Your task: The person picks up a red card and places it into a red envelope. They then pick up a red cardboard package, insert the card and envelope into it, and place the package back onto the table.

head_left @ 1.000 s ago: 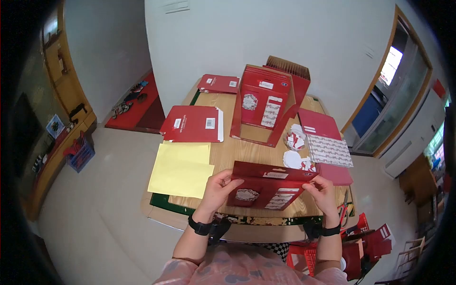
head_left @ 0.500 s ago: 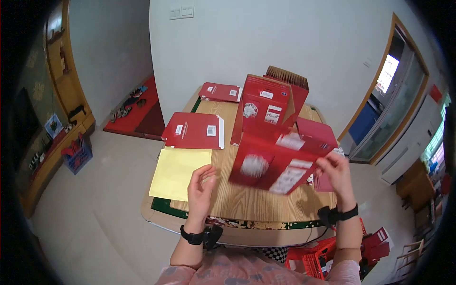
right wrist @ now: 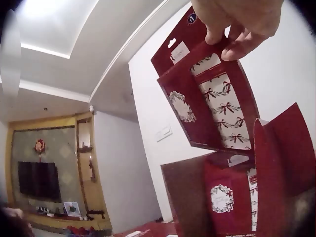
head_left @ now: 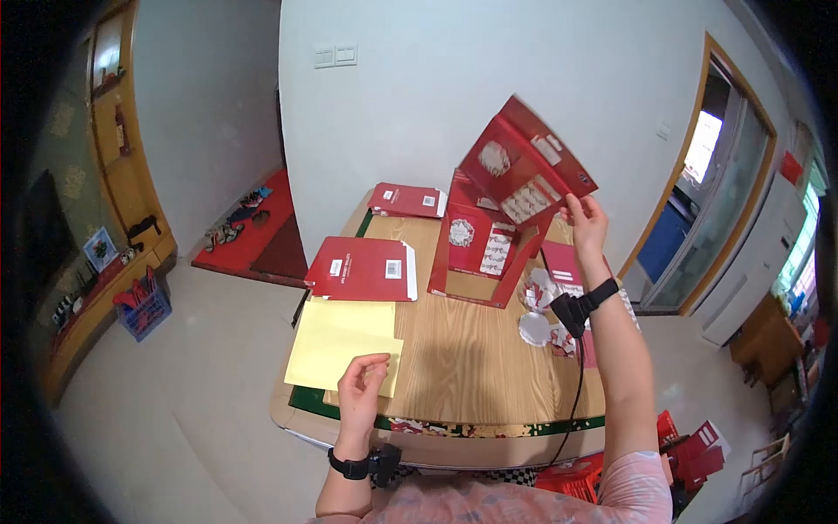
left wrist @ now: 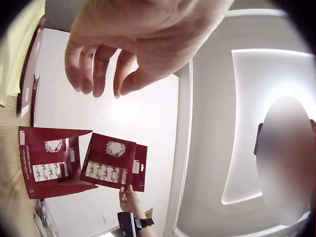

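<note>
My right hand (head_left: pixel 589 225) pinches a red cardboard pack (head_left: pixel 513 183) by its lower right edge, with fingers and thumb at the rim. The pack has a hang tab, a round wreath print and a ribbon-patterned panel. It is held tilted in the air just above an open-fronted red display box (head_left: pixel 470 295), overlapping its upper part. Similar packs (right wrist: pixel 222 200) stand inside that box. Over the yellow sheets (head_left: pixel 336 336) near the table's front left, my left hand (head_left: pixel 360 393) hovers with its fingers loosely bent and nothing in them.
Flat red cartons with barcode labels lie in two stacks, one nearer (head_left: pixel 358 269) and one farther (head_left: pixel 407 200). Right of the display box are white scalloped labels (head_left: pixel 534 330), small paper pieces and a red folder (head_left: pixel 561 262). A cable (head_left: pixel 578 384) hangs from my right wrist camera.
Both hands gripped the pack near the front edge. The left hand let go and stayed at the left, while the right lifted the pack away and up over the display box.
</note>
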Demonstrator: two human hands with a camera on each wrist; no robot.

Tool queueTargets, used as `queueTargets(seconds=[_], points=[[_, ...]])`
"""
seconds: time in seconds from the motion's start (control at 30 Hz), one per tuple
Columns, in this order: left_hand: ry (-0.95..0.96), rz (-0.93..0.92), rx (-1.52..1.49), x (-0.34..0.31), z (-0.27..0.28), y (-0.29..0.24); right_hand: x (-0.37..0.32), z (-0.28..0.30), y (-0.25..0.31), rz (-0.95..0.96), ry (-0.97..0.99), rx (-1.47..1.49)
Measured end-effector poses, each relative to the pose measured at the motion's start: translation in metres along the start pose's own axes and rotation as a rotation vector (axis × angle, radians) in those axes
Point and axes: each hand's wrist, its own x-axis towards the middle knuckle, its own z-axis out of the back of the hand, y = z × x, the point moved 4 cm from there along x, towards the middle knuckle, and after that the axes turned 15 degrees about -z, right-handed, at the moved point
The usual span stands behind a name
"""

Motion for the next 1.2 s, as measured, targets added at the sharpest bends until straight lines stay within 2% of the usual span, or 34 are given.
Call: queueTargets(seconds=[0.07, 0.37, 0.6, 0.7, 1.0, 1.1, 1.2], points=[[-0.021, 0.043, -0.022, 0.001, 0.003, -0.006, 0.007, -0.006, -0.008, -0.006, 0.003, -0.038], [-0.025, -0.006, 0.022, 0.003, 0.013, -0.001, 0.033, -0.008, -0.01, -0.081, 0.081, -0.032], [-0.028, 0.035, -0.046, 0.002, 0.013, 0.0, 0.041, -0.005, 0.009, -0.015, 0.097, -0.124], [-0.023, 0.037, -0.041, 0.001, 0.012, -0.001, 0.035, -0.008, 0.019, -0.003, 0.135, -0.063], [-0.004, 0.04, -0.027, 0.0, 0.009, -0.002, 0.029, -0.018, 0.024, 0.058, 0.11, -0.136], [0.001, 0.03, -0.013, 0.0, 0.011, 0.001, 0.025, -0.029, 0.021, 0.032, 0.15, -0.19], [0.002, 0.035, -0.013, 0.001, 0.011, 0.0, 0.031, -0.031, 0.005, -0.077, 0.213, -0.164]])
